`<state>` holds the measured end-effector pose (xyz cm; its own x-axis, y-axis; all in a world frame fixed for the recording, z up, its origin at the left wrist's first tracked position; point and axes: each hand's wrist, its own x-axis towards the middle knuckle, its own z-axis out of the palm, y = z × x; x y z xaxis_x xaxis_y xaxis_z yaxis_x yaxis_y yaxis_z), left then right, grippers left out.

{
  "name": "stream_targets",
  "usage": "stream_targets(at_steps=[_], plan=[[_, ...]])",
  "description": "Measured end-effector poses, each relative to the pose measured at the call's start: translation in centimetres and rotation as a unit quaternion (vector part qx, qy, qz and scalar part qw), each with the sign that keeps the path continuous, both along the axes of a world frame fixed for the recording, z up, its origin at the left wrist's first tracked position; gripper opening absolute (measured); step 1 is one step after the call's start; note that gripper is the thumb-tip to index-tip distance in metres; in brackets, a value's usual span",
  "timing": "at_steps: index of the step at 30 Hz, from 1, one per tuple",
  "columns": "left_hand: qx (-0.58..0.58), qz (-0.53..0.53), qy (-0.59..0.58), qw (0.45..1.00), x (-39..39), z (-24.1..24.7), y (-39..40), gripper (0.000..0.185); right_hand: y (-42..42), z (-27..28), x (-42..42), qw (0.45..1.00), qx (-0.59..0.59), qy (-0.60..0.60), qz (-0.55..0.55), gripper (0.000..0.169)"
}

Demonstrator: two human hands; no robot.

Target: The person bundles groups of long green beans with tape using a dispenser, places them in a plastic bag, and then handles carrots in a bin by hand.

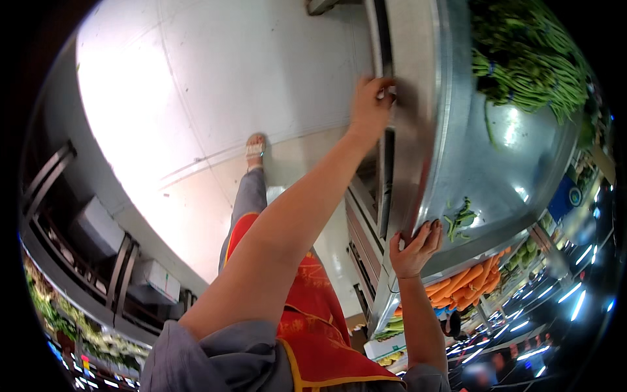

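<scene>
My left hand (373, 105) is slightly blurred, its fingers curled against the front side of a stainless-steel display counter (416, 63), by a dark slot. Whether it holds something there cannot be made out. My right hand (416, 249) grips the counter's raised rim, fingers over the top and thumb on the front side. Just beyond its fingertips a few loose pieces of green bean (460, 218) lie on the steel surface. Farther along the counter, bundles of long green beans (534, 73) are piled up, some bound with blue bands.
Orange carrots (465, 286) lie in the neighbouring section near my right forearm. Below the counter are metal frame bars (365, 215). Across the pale floor (220, 63) stands another vegetable stall (110, 318) with white boxes (154, 281) beneath it. My sandalled foot (255, 147) is on the floor.
</scene>
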<state>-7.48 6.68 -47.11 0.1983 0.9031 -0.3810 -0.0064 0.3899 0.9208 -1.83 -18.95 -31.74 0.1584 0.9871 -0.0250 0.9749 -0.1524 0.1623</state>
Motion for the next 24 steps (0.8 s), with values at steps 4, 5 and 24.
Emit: stream_targets(at_steps=[4, 5, 24], plan=[[-0.483, 0.01, -0.423, 0.766, -0.1, -1.9, 0.8, 0.058, 0.0, -0.5, 0.9, 0.997, 0.019, 0.069, -0.019, 0.066], [-0.506, 0.021, -0.35, 0.788, 0.3, 2.9, 2.2, 0.071, 0.4, -0.4, 0.8, 0.996, 0.035, 0.071, -0.035, 0.062], [0.378, -0.624, 0.211, 0.65, 7.7, 19.0, -7.2, 0.041, 0.0, 4.3, 2.4, 0.966, 0.091, 0.237, -0.055, 0.059]])
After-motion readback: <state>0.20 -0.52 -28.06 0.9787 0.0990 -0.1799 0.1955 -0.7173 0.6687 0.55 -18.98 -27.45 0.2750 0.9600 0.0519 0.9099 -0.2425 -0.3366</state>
